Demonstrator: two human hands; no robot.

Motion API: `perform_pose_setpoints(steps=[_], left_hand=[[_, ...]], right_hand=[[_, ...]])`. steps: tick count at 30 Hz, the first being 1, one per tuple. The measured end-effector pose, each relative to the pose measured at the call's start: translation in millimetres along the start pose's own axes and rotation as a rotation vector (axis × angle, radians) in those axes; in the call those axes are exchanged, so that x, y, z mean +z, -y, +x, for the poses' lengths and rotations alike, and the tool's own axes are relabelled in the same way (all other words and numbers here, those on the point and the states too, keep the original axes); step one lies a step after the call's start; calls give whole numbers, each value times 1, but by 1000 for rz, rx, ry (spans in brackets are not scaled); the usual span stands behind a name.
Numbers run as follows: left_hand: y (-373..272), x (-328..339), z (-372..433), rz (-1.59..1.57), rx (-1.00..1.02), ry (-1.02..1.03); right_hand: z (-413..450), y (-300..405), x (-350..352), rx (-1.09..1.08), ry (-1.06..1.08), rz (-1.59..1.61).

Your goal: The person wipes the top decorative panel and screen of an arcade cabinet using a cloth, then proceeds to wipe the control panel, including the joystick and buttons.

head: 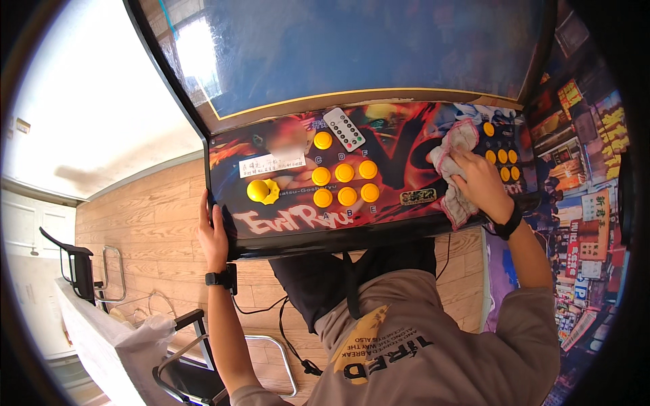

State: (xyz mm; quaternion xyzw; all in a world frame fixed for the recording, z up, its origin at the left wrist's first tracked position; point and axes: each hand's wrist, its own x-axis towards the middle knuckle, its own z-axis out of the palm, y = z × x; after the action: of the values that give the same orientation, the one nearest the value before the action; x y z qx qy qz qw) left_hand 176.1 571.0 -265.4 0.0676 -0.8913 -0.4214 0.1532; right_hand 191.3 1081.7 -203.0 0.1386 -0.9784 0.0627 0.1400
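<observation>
My right hand [475, 175] presses a pale cloth with a pink edge [459, 203] onto the right part of an arcade machine's control panel [396, 203]. The cloth hides some of the panel's printed artwork and its front edge. At the panel's left side, my left hand [212, 236] rests against the black edge, fingers apart. Yellow push buttons [345, 173] and a yellow ball-top joystick [258, 191] are set into the panel. Above the buttons lies a small white remote control [344, 130]. A white paper strip with handwriting [272, 165] sits above the joystick.
The machine's large dark screen [355, 51] rises behind the panel. A printed street-scene wall [584, 218] stands close on the right. Metal-framed chairs [190, 365] and a covered white table [101, 330] are at lower left. Black cables [284, 330] run over the wooden floor [142, 203].
</observation>
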Motion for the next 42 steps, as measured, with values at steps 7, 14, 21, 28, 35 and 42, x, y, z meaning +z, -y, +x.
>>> perform_pose_setpoints(steps=[7, 14, 21, 28, 35, 42], left_hand=[[12, 4, 0, -84, 47, -25], [10, 1, 1, -59, 51, -31], [10, 2, 2, -31, 97, -50], [8, 1, 1, 23, -1, -39], [12, 2, -1, -4, -9, -89], [12, 5, 0, 1, 35, -130]], right_hand=[[14, -7, -11, -57, 249, 104], [6, -9, -9, -156, 168, 371], [14, 5, 8, 38, -130, 193], [15, 6, 13, 180, 75, -194], [11, 12, 3, -103, -32, -153], [-30, 77, 19, -175, 22, -20]])
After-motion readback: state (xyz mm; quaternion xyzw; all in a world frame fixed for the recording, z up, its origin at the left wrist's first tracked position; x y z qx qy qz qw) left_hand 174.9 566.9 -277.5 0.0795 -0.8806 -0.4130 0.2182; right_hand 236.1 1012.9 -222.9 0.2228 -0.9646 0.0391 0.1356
